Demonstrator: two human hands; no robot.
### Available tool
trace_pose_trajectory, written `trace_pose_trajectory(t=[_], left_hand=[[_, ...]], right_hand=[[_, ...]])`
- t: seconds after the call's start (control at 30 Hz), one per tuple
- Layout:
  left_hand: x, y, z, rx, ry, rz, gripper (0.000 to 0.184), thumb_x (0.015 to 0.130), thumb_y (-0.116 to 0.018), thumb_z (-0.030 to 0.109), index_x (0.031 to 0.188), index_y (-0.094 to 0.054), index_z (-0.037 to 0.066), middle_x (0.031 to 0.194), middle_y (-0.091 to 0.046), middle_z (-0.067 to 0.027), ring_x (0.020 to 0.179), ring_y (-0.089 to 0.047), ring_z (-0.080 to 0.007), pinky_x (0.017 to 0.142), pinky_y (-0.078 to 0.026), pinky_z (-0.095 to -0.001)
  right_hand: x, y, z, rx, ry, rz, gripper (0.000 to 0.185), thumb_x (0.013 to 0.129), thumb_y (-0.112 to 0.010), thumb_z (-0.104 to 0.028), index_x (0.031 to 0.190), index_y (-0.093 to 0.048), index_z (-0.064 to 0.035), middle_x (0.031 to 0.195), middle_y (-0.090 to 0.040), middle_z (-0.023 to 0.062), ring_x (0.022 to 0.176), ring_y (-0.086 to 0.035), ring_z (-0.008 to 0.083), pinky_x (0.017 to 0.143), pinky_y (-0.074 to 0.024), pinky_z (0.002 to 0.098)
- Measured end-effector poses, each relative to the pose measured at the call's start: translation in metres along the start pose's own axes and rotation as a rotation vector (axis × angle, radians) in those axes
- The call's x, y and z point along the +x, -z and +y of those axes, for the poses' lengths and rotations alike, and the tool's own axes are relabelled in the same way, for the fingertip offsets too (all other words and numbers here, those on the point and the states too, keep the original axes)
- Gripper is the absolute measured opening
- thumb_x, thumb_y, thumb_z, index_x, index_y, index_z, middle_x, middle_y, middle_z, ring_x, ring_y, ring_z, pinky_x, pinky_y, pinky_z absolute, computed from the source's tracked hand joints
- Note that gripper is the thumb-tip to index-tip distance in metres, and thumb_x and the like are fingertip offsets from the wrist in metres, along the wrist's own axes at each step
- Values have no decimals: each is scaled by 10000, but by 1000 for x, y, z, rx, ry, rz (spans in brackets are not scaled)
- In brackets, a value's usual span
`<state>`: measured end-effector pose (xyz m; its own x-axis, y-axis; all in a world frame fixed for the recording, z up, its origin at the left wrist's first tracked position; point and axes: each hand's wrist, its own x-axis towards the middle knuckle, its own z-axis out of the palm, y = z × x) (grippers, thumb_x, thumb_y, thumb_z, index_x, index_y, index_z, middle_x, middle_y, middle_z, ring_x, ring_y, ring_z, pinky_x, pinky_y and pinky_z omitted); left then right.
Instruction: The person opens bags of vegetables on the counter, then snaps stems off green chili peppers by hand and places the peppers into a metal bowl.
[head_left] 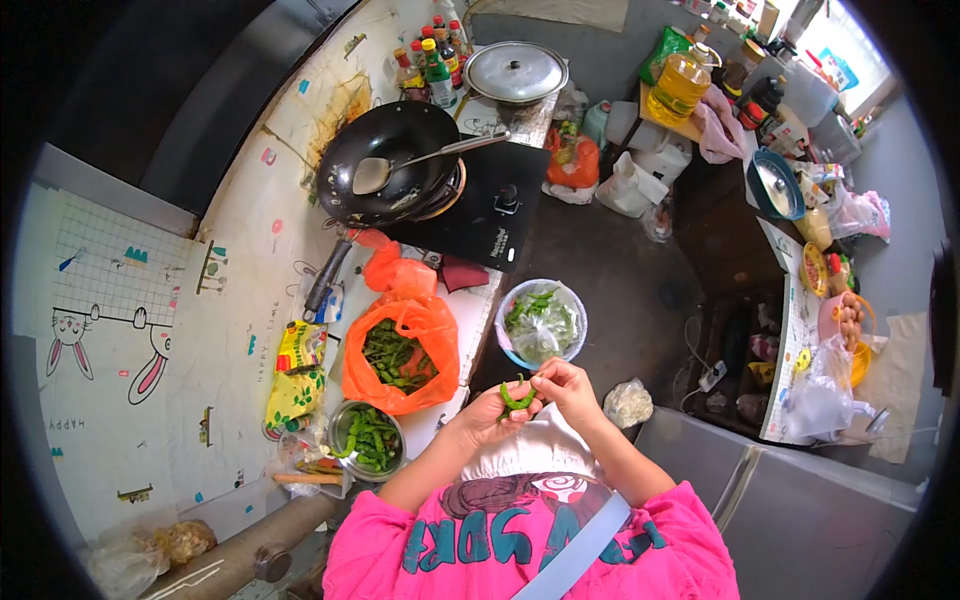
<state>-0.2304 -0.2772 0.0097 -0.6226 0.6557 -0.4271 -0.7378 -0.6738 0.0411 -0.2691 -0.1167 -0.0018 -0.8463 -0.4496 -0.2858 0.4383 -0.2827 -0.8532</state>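
Observation:
My left hand [487, 418] is closed around a curved green chili pepper [517, 401]; another bit of green shows below it. My right hand [568, 390] pinches at the pepper's right end, fingertips close together. Just beyond my hands stands a bin [500, 325] with a pale rim, lined with a clear plastic bag that holds green scraps. To the left, an orange plastic bag [447, 370] lies open, full of dark green peppers [395, 352]. Nearer me, a metal bowl [339, 425] contains brighter green peppers [371, 440].
A black wok [345, 135] with a metal spatula [375, 175] in it sits on a black cooktop [510, 165]. Behind are a lidded pan [516, 72] and sauce bottles [438, 75]. Cluttered shelves with an oil jug [680, 85] and eggs [850, 322] line the right.

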Motion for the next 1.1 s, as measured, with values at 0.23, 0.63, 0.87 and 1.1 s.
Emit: trace_pose_trajectory(t=[0.23, 0.63, 0.87, 1.1], left_hand=[[16, 11, -2, 201, -98, 183, 168, 891, -487, 188, 1009, -492, 69, 866, -567, -62, 680, -565, -95, 561, -475, -199], [5, 13, 3, 351, -403, 221, 396, 806, -475, 14, 1184, -418, 116, 953, -494, -17, 836, -510, -112, 671, -460, -265], [-7, 8, 7, 119, -465, 82, 603, 675, -468, 128, 1263, -356, 58, 1063, -480, -60, 902, -472, -160, 763, -429, -335], [-25, 10, 9, 170, -528, 58, 558, 746, -457, 171, 1287, -332, 113, 1085, -471, -43, 935, -464, -156, 790, -411, -341]], right_hand=[[6, 11, -4, -508, 260, 122, 56, 794, -584, -29, 805, -610, 19, 751, -573, 25, 630, -551, 84, 571, -447, 204], [80, 87, 38, -649, -26, 285, 283, 800, -554, -111, 1038, -558, 42, 780, -631, 116, 668, -600, 205, 612, -471, 283], [81, 63, 29, -1108, 198, 245, 327, 761, -602, -126, 1063, -565, -6, 1136, -506, 211, 1100, -463, 333, 933, -364, 381], [52, -12, -19, -812, 276, -81, 187, 772, -610, -133, 947, -645, -77, 1110, -534, 154, 1055, -498, 298, 886, -394, 352]])
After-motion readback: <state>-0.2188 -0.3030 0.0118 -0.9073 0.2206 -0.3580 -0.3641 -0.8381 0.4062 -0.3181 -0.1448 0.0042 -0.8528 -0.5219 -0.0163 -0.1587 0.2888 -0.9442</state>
